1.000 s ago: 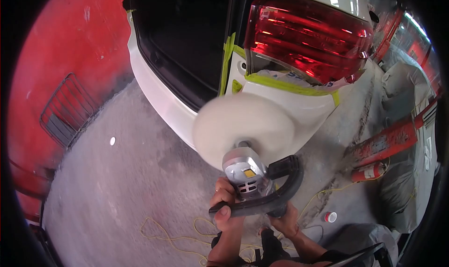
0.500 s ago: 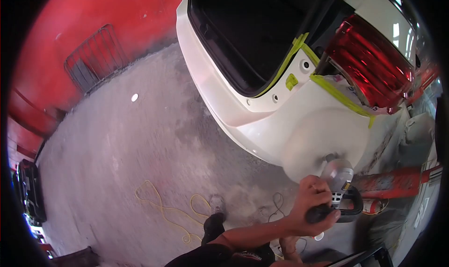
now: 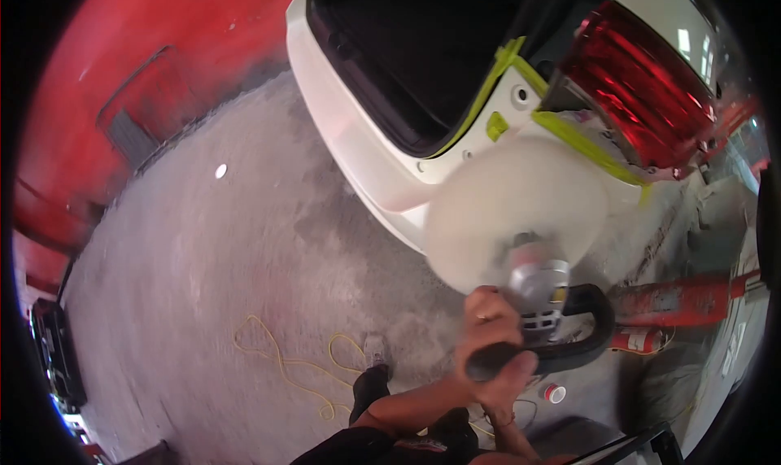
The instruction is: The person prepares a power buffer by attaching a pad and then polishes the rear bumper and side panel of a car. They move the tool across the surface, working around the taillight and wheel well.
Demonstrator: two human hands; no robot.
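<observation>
My left hand (image 3: 492, 335) is closed around the black side handle of a silver-and-black polisher (image 3: 540, 290). Its large round white buffing pad (image 3: 504, 209) lies over the rear corner of a white car (image 3: 378, 168) and looks smeared by motion. Below and behind the left hand is my right hand (image 3: 503, 408); its fingers are hidden, so its grip does not show. Green masking tape (image 3: 582, 144) edges the car body beside the red tail light (image 3: 643, 99), with another strip along the dark rear opening.
A yellow cord (image 3: 285, 371) loops on the concrete floor (image 3: 244, 245) left of my foot. Under the polisher stands a small red-and-white cup (image 3: 554, 393). Red cylinders (image 3: 675, 302) lie at the right, and a metal rack (image 3: 138, 115) leans on the red wall.
The polisher and my left hand have moved left and slightly up across the car's corner. The pad now covers more of the panel, nearer the rear opening. The view has shifted slightly.
</observation>
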